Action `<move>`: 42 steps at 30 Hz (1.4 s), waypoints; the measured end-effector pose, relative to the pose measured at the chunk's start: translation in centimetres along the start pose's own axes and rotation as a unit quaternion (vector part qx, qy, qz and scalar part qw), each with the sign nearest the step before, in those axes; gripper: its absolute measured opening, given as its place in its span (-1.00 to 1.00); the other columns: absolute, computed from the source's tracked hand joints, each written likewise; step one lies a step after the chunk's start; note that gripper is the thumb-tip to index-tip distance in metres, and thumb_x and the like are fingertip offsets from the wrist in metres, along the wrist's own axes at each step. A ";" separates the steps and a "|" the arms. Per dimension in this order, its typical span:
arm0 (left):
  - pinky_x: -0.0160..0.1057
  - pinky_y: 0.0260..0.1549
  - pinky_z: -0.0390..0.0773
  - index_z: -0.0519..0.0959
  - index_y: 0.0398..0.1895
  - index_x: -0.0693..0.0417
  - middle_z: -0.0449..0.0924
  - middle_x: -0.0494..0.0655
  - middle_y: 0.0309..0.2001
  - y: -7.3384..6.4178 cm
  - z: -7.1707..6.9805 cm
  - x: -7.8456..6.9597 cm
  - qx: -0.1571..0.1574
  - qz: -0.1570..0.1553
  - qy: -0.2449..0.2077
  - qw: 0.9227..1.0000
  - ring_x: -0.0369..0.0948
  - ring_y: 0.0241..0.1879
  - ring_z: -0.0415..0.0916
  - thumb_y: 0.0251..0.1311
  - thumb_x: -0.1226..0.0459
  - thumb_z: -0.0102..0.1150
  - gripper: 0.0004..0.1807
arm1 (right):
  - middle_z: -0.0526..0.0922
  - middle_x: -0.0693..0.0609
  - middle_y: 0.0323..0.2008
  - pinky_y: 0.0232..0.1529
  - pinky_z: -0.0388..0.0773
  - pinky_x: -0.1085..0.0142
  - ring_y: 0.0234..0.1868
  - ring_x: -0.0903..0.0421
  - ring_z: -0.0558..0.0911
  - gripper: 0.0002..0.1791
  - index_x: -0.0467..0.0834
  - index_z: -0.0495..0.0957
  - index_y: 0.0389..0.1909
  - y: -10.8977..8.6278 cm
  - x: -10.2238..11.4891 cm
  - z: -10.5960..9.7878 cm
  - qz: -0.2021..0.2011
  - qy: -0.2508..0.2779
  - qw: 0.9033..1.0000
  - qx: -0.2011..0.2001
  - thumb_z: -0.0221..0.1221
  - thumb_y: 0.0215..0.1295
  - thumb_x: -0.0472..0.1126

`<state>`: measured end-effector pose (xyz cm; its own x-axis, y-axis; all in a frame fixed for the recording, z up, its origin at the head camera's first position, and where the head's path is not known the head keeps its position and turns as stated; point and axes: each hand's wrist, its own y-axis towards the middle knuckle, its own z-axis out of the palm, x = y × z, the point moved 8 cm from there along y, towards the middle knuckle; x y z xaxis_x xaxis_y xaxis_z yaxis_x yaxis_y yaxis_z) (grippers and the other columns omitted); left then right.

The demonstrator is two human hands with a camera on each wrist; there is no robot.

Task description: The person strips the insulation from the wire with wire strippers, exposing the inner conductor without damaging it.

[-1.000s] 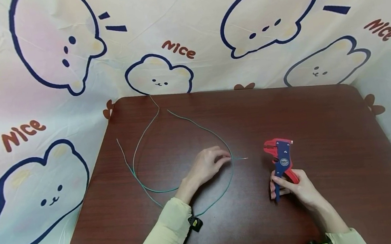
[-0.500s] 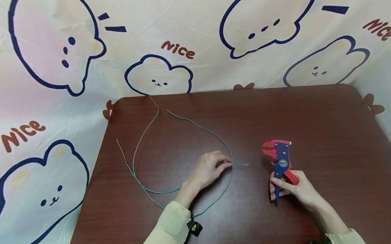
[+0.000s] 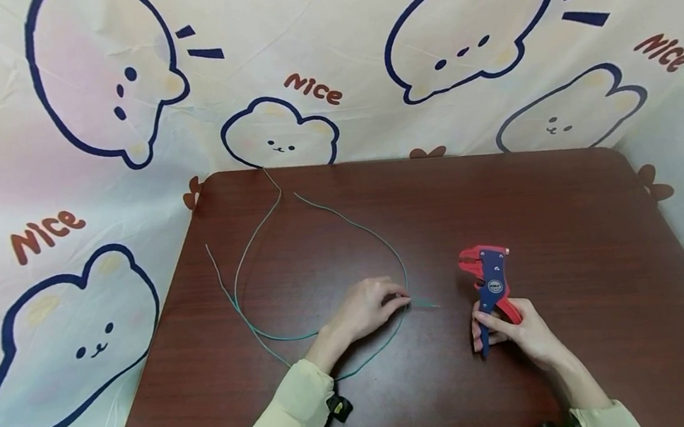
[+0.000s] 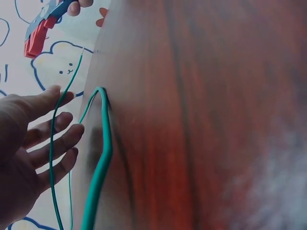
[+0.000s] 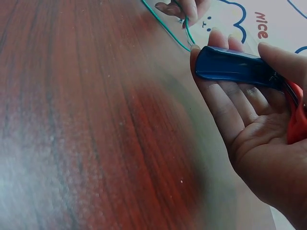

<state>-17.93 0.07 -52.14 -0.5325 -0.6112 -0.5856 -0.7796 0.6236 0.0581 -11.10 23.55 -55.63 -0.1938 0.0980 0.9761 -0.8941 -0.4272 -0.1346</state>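
Note:
A thin green wire is pinched between the thumb and forefinger of my left hand (image 3: 366, 308). Its short end points right, and a bare tip (image 4: 83, 50) shows in the left wrist view. More green wire (image 3: 350, 220) curves in loops around and under that forearm. To the right, my right hand (image 3: 526, 330) grips a red and blue wire stripper (image 3: 494, 280) by its handles, its red head facing up and left, apart from the wire. In the right wrist view the blue handle (image 5: 237, 67) lies across the fingers, with the thumb over it.
The brown wooden table (image 3: 546, 203) has rounded corners and reaches back to a printed cloth backdrop (image 3: 352, 34). Loose green wire ends lie at the table's left and back, one reaching the back edge. A black wrist camera (image 3: 340, 407) sits at the left sleeve.
My left hand has moved a little toward the person, and the pinched wire's end has swung downward in the head view. The right hand with the wire stripper has hardly moved.

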 end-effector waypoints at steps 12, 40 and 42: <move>-0.04 0.25 0.72 0.87 0.03 -0.02 0.88 -0.10 -0.02 -0.3 0.7 0.1 0.014 -0.006 -0.013 1.000 -0.09 0.16 0.78 0.60 0.16 0.28 -0.78 | 0.81 0.09 -0.25 -0.05 0.86 0.13 -0.25 0.12 0.88 -0.74 -0.52 0.50 0.13 -0.1 -0.2 0.0 0.009 0.000 1.000 0.002 0.01 0.75 -0.35; 0.24 0.33 0.57 0.79 0.20 -0.02 0.76 0.05 0.20 -0.2 -2.2 1.7 -0.098 -0.037 0.042 0.994 0.05 0.28 0.66 0.50 0.01 0.38 -0.63 | 0.82 0.10 -0.25 -0.06 0.86 0.14 -0.26 0.13 0.89 -0.75 -0.54 0.48 0.12 0.2 0.0 0.1 0.005 -0.022 1.000 0.001 0.04 0.72 -0.37; 0.35 0.46 0.44 0.64 0.43 -0.03 0.62 0.12 0.42 -0.3 -2.6 2.5 -0.104 -0.080 0.053 0.990 0.13 0.48 0.51 0.44 -0.09 0.41 -0.39 | 0.83 0.10 -0.25 -0.06 0.86 0.14 -0.26 0.13 0.89 -0.74 -0.55 0.47 0.12 0.2 0.0 0.1 0.006 -0.020 1.000 0.004 0.04 0.72 -0.37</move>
<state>-19.93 -2.92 -51.54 -0.4204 -0.7484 -0.5129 -0.9017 0.4077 0.1442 -11.25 23.39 -55.66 -0.1874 0.0563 0.9807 -0.8889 -0.4345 -0.1450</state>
